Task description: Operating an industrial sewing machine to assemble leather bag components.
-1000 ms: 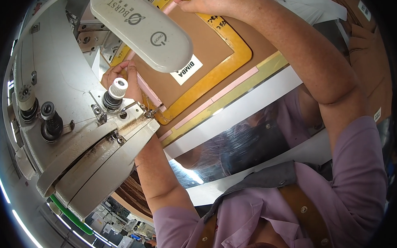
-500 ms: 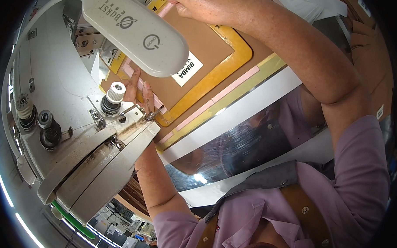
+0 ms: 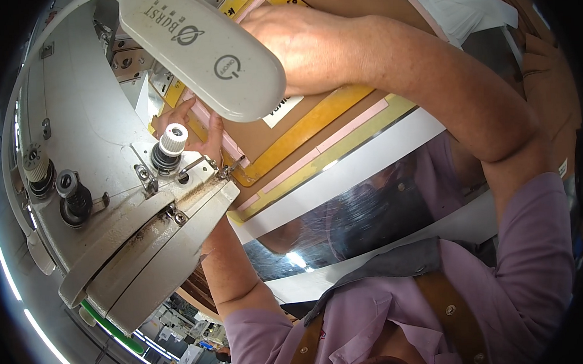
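My left hand (image 3: 209, 137) reaches in behind the sewing machine head (image 3: 145, 232). Its visible fingers are apart, lying by a pink strip (image 3: 199, 113) along one side of a yellow template frame (image 3: 309, 127); the machine hides part of the hand. Over the brown sheet (image 3: 243, 135) inside that frame lies my right hand (image 3: 306, 50), its back turned up. A grey lamp head (image 3: 255, 74) covers its fingers, so their grip cannot be seen. A white printed label (image 3: 282, 112) shows partly beneath the wrist.
White tension knobs (image 3: 173, 140) and a thread guide stick out from the machine. A shiny metal plate (image 3: 344, 218) lies between the work and my body. White thin sheets (image 3: 465, 12) lie at the upper right, near brown pieces (image 3: 551, 76).
My right hand has come down from the top edge over the brown sheet, now covering much of the label. The left hand stays by the pink strip, its fingers slightly shifted.
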### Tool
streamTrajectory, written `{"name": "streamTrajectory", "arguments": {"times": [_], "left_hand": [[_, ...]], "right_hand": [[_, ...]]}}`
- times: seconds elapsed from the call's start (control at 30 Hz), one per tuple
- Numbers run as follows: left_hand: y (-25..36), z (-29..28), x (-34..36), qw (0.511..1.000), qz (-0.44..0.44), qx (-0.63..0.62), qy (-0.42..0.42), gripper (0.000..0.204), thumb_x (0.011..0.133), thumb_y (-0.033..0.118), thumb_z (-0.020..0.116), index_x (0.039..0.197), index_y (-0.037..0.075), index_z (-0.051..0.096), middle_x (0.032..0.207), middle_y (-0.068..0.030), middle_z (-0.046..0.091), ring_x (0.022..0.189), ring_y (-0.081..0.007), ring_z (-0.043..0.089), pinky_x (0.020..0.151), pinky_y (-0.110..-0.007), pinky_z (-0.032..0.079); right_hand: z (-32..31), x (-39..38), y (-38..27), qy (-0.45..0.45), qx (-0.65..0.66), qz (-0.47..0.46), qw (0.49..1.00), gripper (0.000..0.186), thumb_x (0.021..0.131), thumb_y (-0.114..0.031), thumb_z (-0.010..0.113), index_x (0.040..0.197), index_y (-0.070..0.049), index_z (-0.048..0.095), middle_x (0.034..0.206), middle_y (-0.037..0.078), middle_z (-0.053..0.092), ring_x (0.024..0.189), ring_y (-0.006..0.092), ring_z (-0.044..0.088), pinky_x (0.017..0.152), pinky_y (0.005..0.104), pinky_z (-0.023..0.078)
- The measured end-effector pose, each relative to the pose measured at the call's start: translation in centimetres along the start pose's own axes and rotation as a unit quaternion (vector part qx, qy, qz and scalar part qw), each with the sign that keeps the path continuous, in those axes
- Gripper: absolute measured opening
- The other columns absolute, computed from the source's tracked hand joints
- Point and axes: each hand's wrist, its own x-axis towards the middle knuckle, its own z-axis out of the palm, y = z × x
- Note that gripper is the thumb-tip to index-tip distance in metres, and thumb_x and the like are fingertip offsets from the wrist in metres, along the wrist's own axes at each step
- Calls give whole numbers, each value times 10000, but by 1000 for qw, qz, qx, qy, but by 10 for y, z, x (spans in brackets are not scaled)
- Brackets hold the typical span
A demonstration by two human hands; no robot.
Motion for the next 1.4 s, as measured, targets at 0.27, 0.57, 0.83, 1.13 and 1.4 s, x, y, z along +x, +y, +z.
{"name": "streamTrajectory", "arguments": {"times": [0.27,0.57,0.83,1.13,1.4], "left_hand": [[-29,12,18,987,-117,-99,-38,248,751,140,899,939,54,762,950,-102,660,848,-208,644,783,-342,548],[-29,13,26,990,-99,-94,-40,166,804,134,863,925,52,783,940,-103,682,805,-190,666,747,-321,563],[-53,22,20,961,-157,-224,-46,235,780,106,863,970,40,741,925,-48,638,797,-123,572,740,-273,517],[-50,27,29,951,-189,-239,-52,284,704,85,860,932,39,698,933,-7,586,763,-63,472,686,-210,466],[-45,33,27,948,-189,-253,-35,228,725,14,826,906,44,693,912,5,578,745,-60,451,669,-192,437]], "right_hand": [[3,-3,-18,-123,-6,-15,992,640,972,-631,537,1384,-152,637,1486,51,565,1422,212,468,1222,476,302],[5,-3,-22,-116,-68,0,991,659,990,-656,491,1397,-155,628,1459,25,590,1375,181,500,1188,438,298],[-12,3,-29,-154,-45,13,987,679,993,-644,500,1384,-102,626,1413,63,614,1343,197,521,1160,413,319],[5,7,-32,-70,-30,-39,996,667,983,-615,539,1332,-57,640,1276,64,661,1267,202,557,1114,389,366],[30,15,-39,-29,-59,-59,996,647,955,-613,580,1273,-58,677,1274,67,651,1263,199,554,1087,382,386]]}}
